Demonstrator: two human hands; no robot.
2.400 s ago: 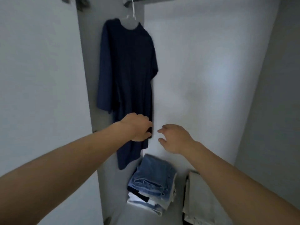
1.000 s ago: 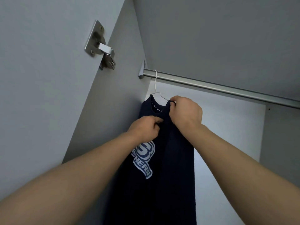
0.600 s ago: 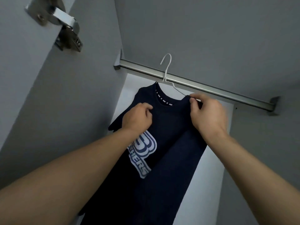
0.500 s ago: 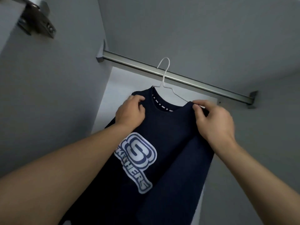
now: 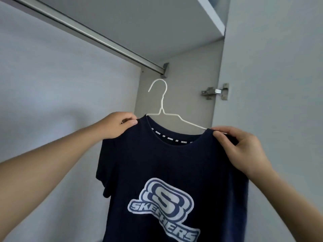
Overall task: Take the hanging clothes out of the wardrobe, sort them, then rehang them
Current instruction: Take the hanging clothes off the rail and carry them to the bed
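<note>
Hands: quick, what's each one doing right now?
Left hand: pinches the shirt at its shoulder.
Right hand: grips the shirt's other shoulder.

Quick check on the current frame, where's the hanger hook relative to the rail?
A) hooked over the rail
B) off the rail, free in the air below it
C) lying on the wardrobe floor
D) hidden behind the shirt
B: the white hanger has its hook in open air below the end of the rail, touching nothing, while the left hand and right hand hold the navy T-shirt by its shoulders.
</note>
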